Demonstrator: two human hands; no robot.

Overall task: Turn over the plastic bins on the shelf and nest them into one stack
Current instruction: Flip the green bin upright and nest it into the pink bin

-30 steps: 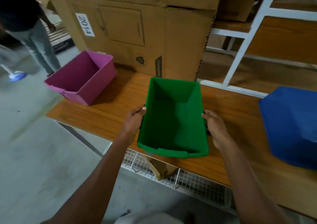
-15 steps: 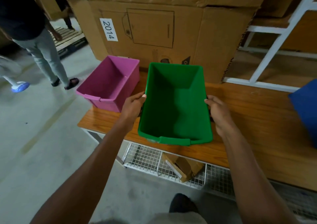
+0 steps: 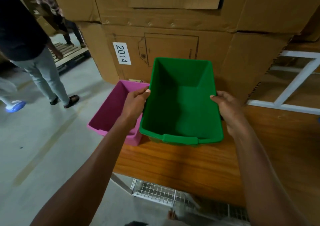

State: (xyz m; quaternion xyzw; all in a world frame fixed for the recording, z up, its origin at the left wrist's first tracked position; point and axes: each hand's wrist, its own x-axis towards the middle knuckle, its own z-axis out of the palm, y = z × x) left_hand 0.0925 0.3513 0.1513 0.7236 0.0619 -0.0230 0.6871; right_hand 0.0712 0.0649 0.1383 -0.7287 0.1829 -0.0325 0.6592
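An empty green plastic bin [image 3: 181,108] is held open side up above the wooden shelf [image 3: 181,163]. My left hand [image 3: 136,104] grips its left rim and my right hand [image 3: 227,109] grips its right rim. A pink bin [image 3: 110,111], also open side up, stands on the shelf's left end right beside the green one; my left forearm covers part of it. The blue bin is out of view except for a sliver at the right edge.
Large cardboard boxes [image 3: 173,44] with a "2014" label [image 3: 122,53] rise behind the shelf. A white metal frame [image 3: 294,80] stands at the right. A wire rack [image 3: 166,194] sits below the shelf. A person [image 3: 34,56] stands on the concrete floor at left.
Both hands have carried the green bin leftward along the shelf until it sits beside the pink bin. The blue bin has slipped out of view at the right.
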